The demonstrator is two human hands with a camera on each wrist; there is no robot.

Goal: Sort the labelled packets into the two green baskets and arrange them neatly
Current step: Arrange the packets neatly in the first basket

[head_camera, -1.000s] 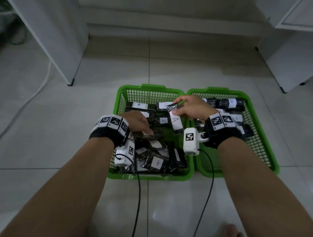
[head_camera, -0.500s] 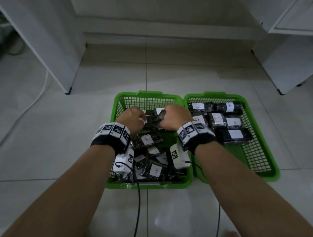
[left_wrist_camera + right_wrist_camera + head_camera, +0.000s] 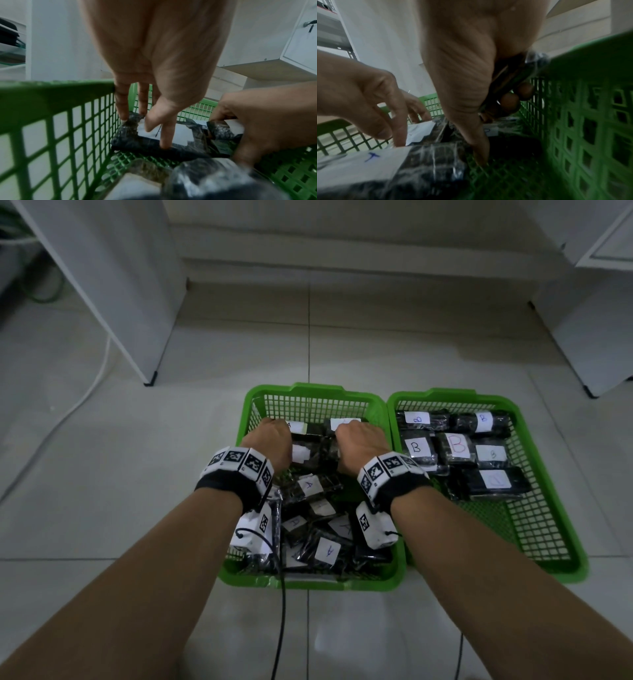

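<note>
Pale tiled floor (image 3: 171,474), two green baskets (image 3: 394,419); left fingers (image 3: 164,135) straight on a packet (image 3: 154,146), right fingers (image 3: 510,102) gripping another.

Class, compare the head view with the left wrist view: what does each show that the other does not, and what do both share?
Only the head view shows the right basket with its B packets, and the loose pile of A packets. Only the left wrist view shows the left hand's fingertips pressing on the far-corner packet. Both show the left basket, the left hand and the right hand.
</note>
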